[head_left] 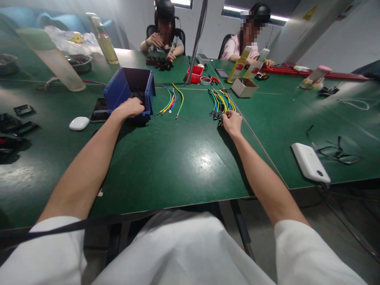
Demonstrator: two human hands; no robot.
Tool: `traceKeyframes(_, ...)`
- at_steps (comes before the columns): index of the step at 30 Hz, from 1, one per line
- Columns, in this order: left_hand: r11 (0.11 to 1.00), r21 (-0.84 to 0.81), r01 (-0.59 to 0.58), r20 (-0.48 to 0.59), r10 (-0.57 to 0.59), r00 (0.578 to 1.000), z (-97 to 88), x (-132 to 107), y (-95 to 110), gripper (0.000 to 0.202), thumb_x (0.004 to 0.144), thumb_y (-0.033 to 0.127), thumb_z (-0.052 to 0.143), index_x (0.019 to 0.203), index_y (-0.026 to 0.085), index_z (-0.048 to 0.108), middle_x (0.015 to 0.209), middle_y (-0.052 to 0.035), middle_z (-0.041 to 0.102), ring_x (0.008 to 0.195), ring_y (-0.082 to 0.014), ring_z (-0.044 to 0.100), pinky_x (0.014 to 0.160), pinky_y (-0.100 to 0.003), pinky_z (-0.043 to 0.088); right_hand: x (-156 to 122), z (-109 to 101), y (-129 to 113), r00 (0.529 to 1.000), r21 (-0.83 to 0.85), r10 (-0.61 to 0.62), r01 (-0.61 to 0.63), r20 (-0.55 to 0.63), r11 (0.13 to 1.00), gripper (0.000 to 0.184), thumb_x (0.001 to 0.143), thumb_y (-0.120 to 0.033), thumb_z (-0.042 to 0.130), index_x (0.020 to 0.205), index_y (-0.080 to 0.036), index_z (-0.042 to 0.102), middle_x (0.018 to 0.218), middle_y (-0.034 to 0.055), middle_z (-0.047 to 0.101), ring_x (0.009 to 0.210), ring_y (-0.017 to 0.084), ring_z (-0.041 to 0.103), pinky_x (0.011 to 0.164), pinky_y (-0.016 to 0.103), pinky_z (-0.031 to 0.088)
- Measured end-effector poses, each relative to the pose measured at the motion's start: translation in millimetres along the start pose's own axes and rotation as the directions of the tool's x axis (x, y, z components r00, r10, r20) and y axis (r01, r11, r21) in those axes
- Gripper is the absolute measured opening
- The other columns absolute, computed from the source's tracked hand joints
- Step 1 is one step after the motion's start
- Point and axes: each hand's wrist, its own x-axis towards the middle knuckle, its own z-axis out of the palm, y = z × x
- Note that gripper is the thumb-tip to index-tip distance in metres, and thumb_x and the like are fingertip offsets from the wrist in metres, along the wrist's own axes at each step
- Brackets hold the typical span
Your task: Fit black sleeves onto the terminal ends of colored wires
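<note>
My left hand [132, 107] reaches over the low front of a blue plastic bin [114, 89], its fingertips hidden among small black parts [138, 96]. Over on the right, my right hand [232, 122] has its fingers closed at the near ends of a bundle of wires [221, 102]. These wires are yellow, green and blue, with dark end pieces; how many are in the fingers is hidden. Between the two hands lies a smaller group of loose wires [171, 99] with ring terminals, some yellow-green, others blue and red.
Around me on the green table [178, 166] are a white earbud case [79, 123], a phone [99, 111], a small cardboard box [245, 88], a red case [196, 74], a white power bank [308, 161] and glasses [337, 153]. Two people sit across the table.
</note>
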Motion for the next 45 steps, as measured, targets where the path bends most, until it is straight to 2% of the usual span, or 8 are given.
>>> traceKeyframes(5,0.993,0.114,0.016,0.051,-0.022,0.998,-1.1,0,2,0.047,0.075,0.029,0.052,0.113,0.010,0.071,0.114,-0.0199,0.070,0.098,-0.0351,0.069,0.077,-0.033,0.054,-3,-2,-2,1.000,-0.022,-0.003,0.003,0.009,1.000,0.037,0.086,-0.030,0.056,0.112,-0.009,0.073,0.093,0.0171,0.075,0.090,0.030,0.069,0.090,0.042,0.049)
traceKeyframes(14,0.994,0.106,-0.015,0.046,0.010,0.999,-0.6,1,1,0.046,0.076,0.029,0.052,0.111,0.009,0.072,0.115,-0.0219,0.070,0.101,-0.0375,0.068,0.080,-0.036,0.054,-3,-1,-1,1.000,-0.010,-0.012,0.012,-0.019,1.000,0.036,0.084,-0.031,0.055,0.109,-0.011,0.073,0.092,0.0161,0.074,0.088,0.029,0.068,0.088,0.041,0.049)
traceKeyframes(22,0.998,0.060,-0.007,0.047,0.005,0.999,0.2,1,-1,0.044,0.072,0.029,0.053,0.107,0.013,0.074,0.110,-0.0190,0.072,0.095,-0.0352,0.069,0.076,-0.034,0.054,-4,-4,-2,0.980,0.069,-0.037,0.052,-0.195,0.996,0.029,0.086,-0.030,0.048,0.100,-0.015,0.069,0.078,0.0085,0.069,0.070,0.022,0.063,0.076,0.036,0.047)
traceKeyframes(30,0.999,0.047,-0.004,0.040,0.002,0.999,0.0,-1,-1,0.048,0.073,0.031,0.052,0.114,0.015,0.071,0.114,-0.0174,0.070,0.097,-0.0341,0.068,0.076,-0.034,0.053,-20,-12,-25,0.959,0.094,-0.110,0.139,-0.262,0.986,0.029,0.089,-0.032,0.044,0.098,-0.015,0.066,0.069,0.0032,0.061,0.064,0.019,0.057,0.071,0.032,0.044)
traceKeyframes(32,0.999,0.054,0.002,0.040,-0.004,0.999,0.2,-1,-1,0.049,0.073,0.032,0.052,0.115,0.016,0.071,0.114,-0.0175,0.070,0.097,-0.0334,0.068,0.076,-0.033,0.053,-27,-13,-34,0.963,0.080,-0.132,0.154,-0.236,0.985,0.033,0.092,-0.034,0.041,0.102,-0.015,0.065,0.072,0.0041,0.063,0.066,0.019,0.058,0.071,0.031,0.044)
traceKeyframes(38,0.999,0.037,0.002,0.046,-0.004,0.999,0.1,0,-2,0.048,0.072,0.033,0.055,0.113,0.016,0.071,0.113,-0.0173,0.071,0.095,-0.0321,0.068,0.075,-0.031,0.052,-56,-5,-64,0.963,0.021,-0.268,0.269,-0.038,0.963,0.040,0.097,-0.040,0.034,0.106,-0.016,0.065,0.078,0.0076,0.068,0.071,0.021,0.063,0.071,0.029,0.042)
traceKeyframes(42,0.999,0.042,-0.001,0.043,0.000,0.999,-0.1,-1,-1,0.047,0.073,0.033,0.054,0.114,0.016,0.071,0.114,-0.0178,0.070,0.096,-0.0331,0.068,0.074,-0.032,0.052,-67,3,-76,0.919,-0.043,-0.364,0.374,0.148,0.926,0.042,0.099,-0.042,0.034,0.107,-0.017,0.066,0.073,0.0068,0.069,0.069,0.021,0.064,0.068,0.028,0.040)
traceKeyframes(45,0.999,0.038,-0.005,0.046,0.003,0.999,0.5,-1,-1,0.048,0.073,0.033,0.054,0.115,0.016,0.070,0.117,-0.0185,0.069,0.099,-0.0344,0.068,0.076,-0.034,0.052,-71,7,-81,0.890,-0.107,-0.400,0.429,0.217,0.897,0.044,0.100,-0.044,0.033,0.110,-0.018,0.066,0.074,0.0073,0.071,0.070,0.022,0.066,0.065,0.028,0.037)
